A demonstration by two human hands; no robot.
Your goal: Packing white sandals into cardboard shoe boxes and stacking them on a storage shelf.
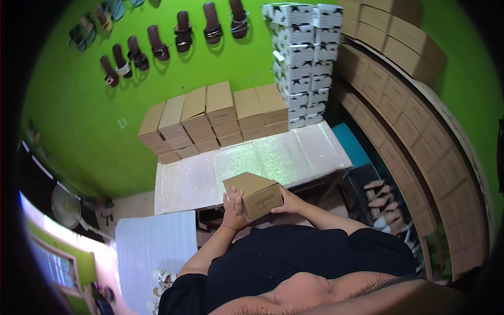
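Observation:
A closed brown cardboard box [264, 200] is held between my two hands, tilted in front of my chest at the near edge of the table [189, 181]. My left hand [236, 210] presses against the box's left side, fingers up along it. On the other side my right hand [286, 202] grips the right edge, with the thumb on the printed end that faces me. Parts of the right fingers are hidden behind the box.
Stacked brown boxes [194, 113] line the table's back by the green wall. A tall stack of white boxes [299, 68] stands at the far right corner. Box-filled shelves [404, 110] run along the right, near shoes [383, 205]. A fan [65, 205] stands left.

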